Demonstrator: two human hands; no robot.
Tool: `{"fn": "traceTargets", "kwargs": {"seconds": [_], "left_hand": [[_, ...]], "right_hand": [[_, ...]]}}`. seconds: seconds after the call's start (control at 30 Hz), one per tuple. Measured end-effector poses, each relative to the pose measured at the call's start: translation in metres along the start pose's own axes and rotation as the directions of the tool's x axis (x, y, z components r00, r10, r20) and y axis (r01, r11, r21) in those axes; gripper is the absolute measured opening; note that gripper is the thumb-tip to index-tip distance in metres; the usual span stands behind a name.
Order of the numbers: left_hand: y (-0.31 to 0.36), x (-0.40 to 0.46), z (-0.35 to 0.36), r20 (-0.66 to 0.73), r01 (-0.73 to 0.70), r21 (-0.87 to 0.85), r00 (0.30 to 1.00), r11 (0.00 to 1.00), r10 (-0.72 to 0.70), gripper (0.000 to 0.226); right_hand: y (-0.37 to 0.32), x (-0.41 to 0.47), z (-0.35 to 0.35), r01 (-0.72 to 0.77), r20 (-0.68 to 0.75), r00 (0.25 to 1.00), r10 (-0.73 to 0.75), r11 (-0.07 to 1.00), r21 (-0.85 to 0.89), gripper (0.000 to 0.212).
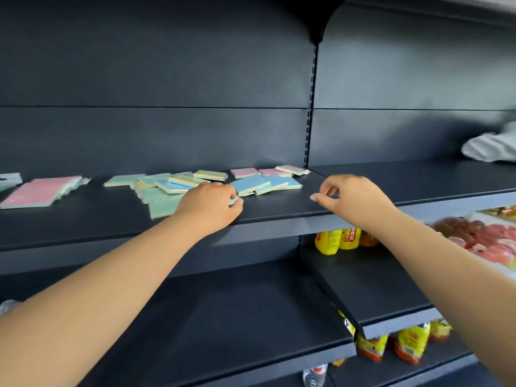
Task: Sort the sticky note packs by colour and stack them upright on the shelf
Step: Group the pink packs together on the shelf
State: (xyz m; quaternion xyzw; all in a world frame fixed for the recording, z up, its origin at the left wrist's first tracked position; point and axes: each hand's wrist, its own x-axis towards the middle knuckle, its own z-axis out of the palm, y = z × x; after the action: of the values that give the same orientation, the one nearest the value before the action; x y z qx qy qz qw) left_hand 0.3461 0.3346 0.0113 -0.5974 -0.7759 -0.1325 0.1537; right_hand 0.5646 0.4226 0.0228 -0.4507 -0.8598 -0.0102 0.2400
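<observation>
Head view: a dark grey shop shelf (279, 208) runs across the middle of the frame, with two bare forearms reaching onto it from the bottom corners.

The left hand (210, 203) lies just left of centre, at about 9 o'clock from the right hand. Its fingers are curled down onto the shelf and pinch the near corner of a blue sticky note pack (250, 183), which lies flat and slightly tilted at the hand's 1 o'clock. More blue packs (282, 182) overlap it on the right.

The right hand (349, 195) hovers just above the shelf's front edge, right of centre. Its fingers are loosely bent and apart, and it holds nothing.

At 10 o'clock from the left hand, green packs (162, 202) lie scattered flat, some overlapping, with multicoloured packs (210, 175) behind them. At the shelf's back, at about 12 o'clock from the gap between the hands, pink packs (245, 172) lie flat. Far left, at the frame's 9 o'clock, a larger pink pack (36, 192) lies flat. None of the packs stands upright.

At 3 o'clock, on the next shelf bay, sits a white crumpled bag (491, 148). At 4 to 5 o'clock, lower shelves hold yellow snack bags (337, 238) and trays of pink sweets (485, 241), blurred.
</observation>
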Motion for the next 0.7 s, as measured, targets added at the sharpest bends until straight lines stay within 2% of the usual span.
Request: {"fn": "traceTargets", "kwargs": {"seconds": [0.3,0.5,0.63,0.7], "left_hand": [[0.01,0.068,0.014,-0.02,0.028,0.052,0.999,0.998,-0.027,0.029],[0.006,0.125,0.027,0.004,0.029,0.063,1.0,0.998,-0.029,0.028],[0.003,0.152,0.031,0.044,0.013,0.076,0.999,0.997,-0.017,0.028],[0.0,0.163,0.034,0.048,0.012,0.069,0.999,0.998,-0.015,0.026]], "right_hand": [[0.041,0.078,0.028,-0.053,0.033,0.998,0.05,0.993,0.104,0.029],[0.069,0.174,0.053,-0.135,0.158,0.98,0.121,0.987,0.086,0.043],[0.089,0.227,0.072,-0.251,0.256,0.938,0.232,0.967,0.04,0.05],[0.095,0.246,0.082,-0.259,0.324,0.914,0.243,0.966,0.007,0.05]]}}
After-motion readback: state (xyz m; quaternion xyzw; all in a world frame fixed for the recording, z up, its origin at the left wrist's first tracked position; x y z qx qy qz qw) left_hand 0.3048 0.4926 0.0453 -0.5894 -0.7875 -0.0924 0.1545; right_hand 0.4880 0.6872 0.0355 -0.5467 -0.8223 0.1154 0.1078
